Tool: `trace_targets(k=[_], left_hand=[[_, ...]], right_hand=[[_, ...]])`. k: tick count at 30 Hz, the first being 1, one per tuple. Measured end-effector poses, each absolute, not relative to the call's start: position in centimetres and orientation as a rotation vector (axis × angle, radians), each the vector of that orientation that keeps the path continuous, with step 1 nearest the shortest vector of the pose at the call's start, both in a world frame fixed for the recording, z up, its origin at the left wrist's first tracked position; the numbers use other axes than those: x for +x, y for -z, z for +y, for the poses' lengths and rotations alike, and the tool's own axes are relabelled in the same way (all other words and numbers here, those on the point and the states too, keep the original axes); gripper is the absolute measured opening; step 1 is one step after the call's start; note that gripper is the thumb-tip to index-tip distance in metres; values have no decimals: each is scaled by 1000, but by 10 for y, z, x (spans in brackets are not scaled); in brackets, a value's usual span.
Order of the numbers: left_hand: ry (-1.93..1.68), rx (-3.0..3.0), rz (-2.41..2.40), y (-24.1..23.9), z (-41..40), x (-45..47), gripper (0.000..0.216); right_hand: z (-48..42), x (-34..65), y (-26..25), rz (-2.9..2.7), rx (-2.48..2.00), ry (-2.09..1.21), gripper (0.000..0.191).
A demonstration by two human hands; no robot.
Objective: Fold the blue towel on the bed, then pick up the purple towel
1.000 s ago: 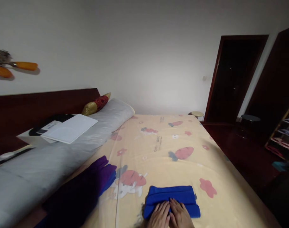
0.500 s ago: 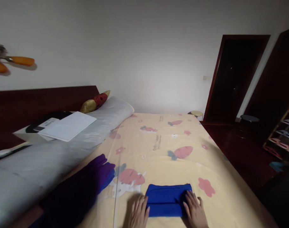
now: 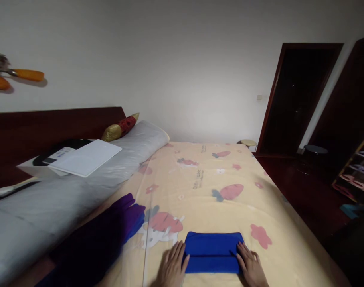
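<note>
Folded blue cloth (image 3: 212, 252): lying flat on the bed (image 3: 206, 187), near edge. Your left hand (image 3: 171, 268) and right hand (image 3: 251, 268), a second ago together on top, now rest open-palmed against its two ends, gripping nothing.

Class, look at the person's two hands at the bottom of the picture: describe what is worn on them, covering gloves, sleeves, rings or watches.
Both the left hand and the right hand are bare: no gloves, and no ring shows on the fingers. No sleeve or watch is seen; the picture cuts off near the wrists, so anything worn further up the arms cannot be told.
</note>
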State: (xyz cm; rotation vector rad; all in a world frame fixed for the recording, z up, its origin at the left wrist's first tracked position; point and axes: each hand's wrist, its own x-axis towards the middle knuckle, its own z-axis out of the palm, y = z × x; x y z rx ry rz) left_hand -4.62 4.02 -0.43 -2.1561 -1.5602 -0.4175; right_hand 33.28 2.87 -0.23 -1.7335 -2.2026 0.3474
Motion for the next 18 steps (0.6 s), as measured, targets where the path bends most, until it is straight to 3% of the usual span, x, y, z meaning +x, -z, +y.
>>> trace_targets(k=[6,11,15,18], left_hand=[[499,-2175,-1386,-9,27,-67,54],[423,-2368,-1043,-1,13,-43,61],[405,-2411,-1267,18,16,-21,79],[387,-2416,-1486,22,28,-6,69]], right_hand=[[14,362,-2,-2206,-1690,-212,45],[5,355,40,-2399,-1451,55,47],[8,335,51,-2280,-1486,192,41],[16,316,19,-2213,-1659,8,35]])
